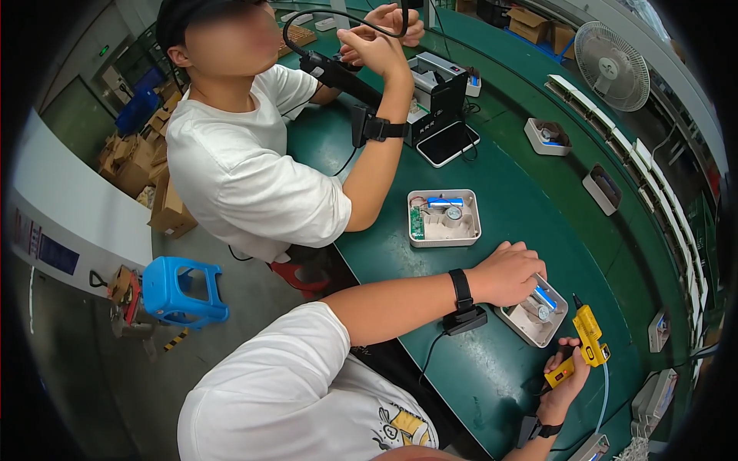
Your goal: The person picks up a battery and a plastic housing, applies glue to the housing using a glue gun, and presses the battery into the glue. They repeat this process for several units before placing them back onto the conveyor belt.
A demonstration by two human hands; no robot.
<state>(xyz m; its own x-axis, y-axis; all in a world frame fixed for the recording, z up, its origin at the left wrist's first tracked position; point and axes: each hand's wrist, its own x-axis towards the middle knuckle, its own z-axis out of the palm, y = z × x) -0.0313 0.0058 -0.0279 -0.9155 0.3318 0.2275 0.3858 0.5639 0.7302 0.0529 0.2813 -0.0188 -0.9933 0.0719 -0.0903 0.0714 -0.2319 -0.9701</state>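
My left hand (507,275) grips the far left edge of a white plastic housing (560,329) on the green workbench. Inside it lies a blue cylindrical battery (547,297) beside a round silvery part (543,313); my fingers hide part of the interior. Closed around the handle of a yellow glue gun (590,336) is my right hand (565,378). The gun's dark nozzle points up, close to the housing's right side, and a pale glue stick trails from its back. Farther off sits a similar open housing (444,241) with a green circuit board and a blue battery.
A co-worker (238,154) sits at the left, both hands raised near a black corded tool (338,77). A phone-like device (448,144) lies on the bench (507,207). More housings (548,137) rest along the line at right, near a fan (612,67). A blue stool (184,290) stands on the floor.
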